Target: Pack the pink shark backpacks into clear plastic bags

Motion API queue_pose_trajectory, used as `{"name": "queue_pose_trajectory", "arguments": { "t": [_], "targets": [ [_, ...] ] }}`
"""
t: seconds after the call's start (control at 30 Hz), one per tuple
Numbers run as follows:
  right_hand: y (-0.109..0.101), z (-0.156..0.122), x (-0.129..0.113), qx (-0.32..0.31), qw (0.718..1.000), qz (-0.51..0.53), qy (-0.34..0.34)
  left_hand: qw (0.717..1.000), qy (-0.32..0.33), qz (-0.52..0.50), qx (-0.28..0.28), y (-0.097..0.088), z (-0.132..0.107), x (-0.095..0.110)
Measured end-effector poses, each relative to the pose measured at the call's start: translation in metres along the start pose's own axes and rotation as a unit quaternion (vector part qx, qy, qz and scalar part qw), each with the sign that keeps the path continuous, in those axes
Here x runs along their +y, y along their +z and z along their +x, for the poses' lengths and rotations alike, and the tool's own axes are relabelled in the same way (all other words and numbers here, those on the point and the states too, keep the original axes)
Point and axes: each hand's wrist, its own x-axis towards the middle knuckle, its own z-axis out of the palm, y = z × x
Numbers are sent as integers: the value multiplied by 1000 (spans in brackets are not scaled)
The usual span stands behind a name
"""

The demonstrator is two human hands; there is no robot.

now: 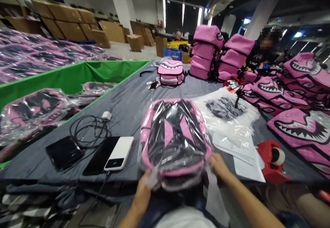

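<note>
A pink and black backpack (177,135) inside a clear plastic bag (170,161) lies at the table's front edge, its lower end over the edge. At its lower left corner my left hand (143,190) is closed on gathered plastic. My right hand (218,166) grips the bag at the lower right corner, the fingertips partly hidden behind it. Loose plastic hangs down beside each hand. To the right lies a stack of printed clear plastic bags (227,106), with white paper sheets (247,166) in front.
A red tape dispenser (273,161) stands at front right. Left are a white power bank (120,153), a black tablet-like slab (99,156), a black pouch (64,152) and coiled cables (89,128). Pink backpacks (206,53) are stacked behind. A green-edged bin (121,70) holds bagged backpacks. A person (263,49) stands back right.
</note>
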Motion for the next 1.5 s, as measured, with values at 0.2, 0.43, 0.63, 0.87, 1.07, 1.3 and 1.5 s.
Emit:
{"name": "queue_pose_trajectory", "arguments": {
  "t": [0.2, 0.43, 0.63, 0.87, 1.07, 1.3, 1.5],
  "targets": [
    [-49, 34, -15, 47, 999, 6, -10, 944, 78, 46, 317, -33, 34, 25],
    [-19, -53, -25, 316, 879, -259, -245, 964, -214, -27, -157, 39, -37, -12],
    [58, -71, -21, 257, 859, -395, -197, 960, -79, 58, -261, 152, -22, -13],
    [14, -62, 6, 189, 932, -305, -44, 954, -101, 66, -274, 162, -5, -9],
    [-13, -66, -10, 30, 996, -46, 75, 908, -263, -99, -309, 143, -10, 19],
    [9, -72, -17, -105, 934, 313, 137, 895, -282, -143, -315, 160, -19, 16],
    [-5, -85, 9, -63, 971, 180, 144, 950, -175, -15, -260, 156, -25, 0]
  ]
}}
